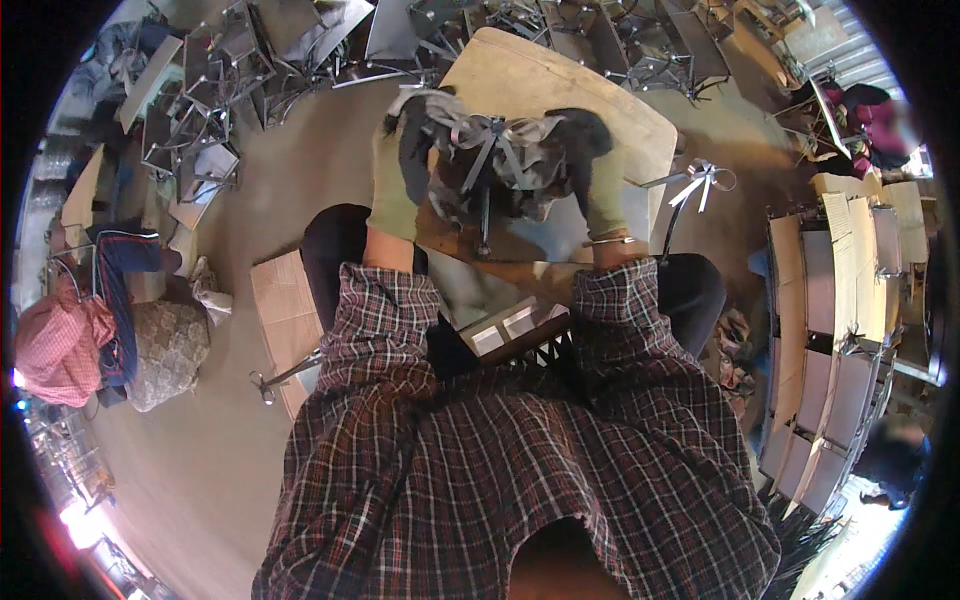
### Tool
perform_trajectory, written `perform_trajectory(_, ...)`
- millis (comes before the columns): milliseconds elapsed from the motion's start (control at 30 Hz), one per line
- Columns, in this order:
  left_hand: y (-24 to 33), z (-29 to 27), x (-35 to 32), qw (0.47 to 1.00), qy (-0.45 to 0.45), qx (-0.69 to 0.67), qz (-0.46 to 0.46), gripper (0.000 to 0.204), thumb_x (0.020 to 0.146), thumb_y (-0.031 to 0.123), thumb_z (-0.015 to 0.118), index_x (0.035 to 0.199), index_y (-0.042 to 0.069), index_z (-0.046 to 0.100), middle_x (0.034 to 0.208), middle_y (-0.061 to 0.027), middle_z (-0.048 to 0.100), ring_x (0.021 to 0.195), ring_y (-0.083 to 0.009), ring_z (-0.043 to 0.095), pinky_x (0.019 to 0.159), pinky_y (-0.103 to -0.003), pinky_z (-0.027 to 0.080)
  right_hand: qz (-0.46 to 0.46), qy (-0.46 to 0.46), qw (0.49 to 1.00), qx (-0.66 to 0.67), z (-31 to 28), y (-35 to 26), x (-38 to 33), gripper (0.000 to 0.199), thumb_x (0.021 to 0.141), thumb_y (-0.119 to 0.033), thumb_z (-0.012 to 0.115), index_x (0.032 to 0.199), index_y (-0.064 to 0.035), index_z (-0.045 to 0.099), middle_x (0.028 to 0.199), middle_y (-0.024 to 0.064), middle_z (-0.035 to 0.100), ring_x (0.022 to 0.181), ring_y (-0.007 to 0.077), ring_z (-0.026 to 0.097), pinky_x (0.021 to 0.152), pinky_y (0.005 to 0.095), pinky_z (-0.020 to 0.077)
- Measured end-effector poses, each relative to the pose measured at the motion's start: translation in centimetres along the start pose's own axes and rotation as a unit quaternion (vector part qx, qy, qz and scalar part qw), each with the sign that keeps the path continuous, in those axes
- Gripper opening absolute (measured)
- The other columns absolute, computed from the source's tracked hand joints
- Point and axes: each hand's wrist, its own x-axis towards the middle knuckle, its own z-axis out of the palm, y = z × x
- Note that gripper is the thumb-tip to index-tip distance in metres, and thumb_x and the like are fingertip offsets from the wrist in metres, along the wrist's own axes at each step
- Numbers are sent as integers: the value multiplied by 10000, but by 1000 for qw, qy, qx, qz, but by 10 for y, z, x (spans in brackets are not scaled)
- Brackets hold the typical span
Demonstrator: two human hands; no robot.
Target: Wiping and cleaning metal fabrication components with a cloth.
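Note:
Both my hands wear dark and grey work gloves with olive cuffs. They are brought close together in front of me, by the near edge of a light wooden board point(560, 80). My left hand point(415, 150) and my right hand point(588, 150) close in from either side on a bent metal strip piece point(488, 140), whose shiny strips loop and hang like a bow. A thin dark rod point(485, 225) points down below it. The gloves' grey fingers blur into the piece, so the exact grip is hidden. A similar bow-shaped metal piece point(703, 185) stands beside my right forearm.
Cardboard point(285, 300) lies on the floor left of my knees. An open box point(515, 325) sits between my legs. Metal frames and panels point(215, 70) are heaped at the far side. A tall panel stack point(825, 300) stands right; a seated person point(75, 320) is left.

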Motion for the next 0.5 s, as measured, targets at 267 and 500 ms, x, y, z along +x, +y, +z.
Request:
perform_trajectory(267,-15,34,2,895,-152,-376,-186,407,929,243,528,1276,31,496,1226,-98,562,1077,-179,569,925,-304,474,-6,-35,995,89,16,-35,12,231,858,-186,587,1011,-26,652,970,41,637,885,136,580,812,281,465)
perform_trajectory(500,45,40,13,793,16,-484,-369,303,954,219,506,1144,-4,582,964,-46,626,796,-112,588,685,-244,506,-39,-14,999,22,7,-14,16,174,850,-124,609,948,8,666,930,55,654,867,131,595,793,278,475)
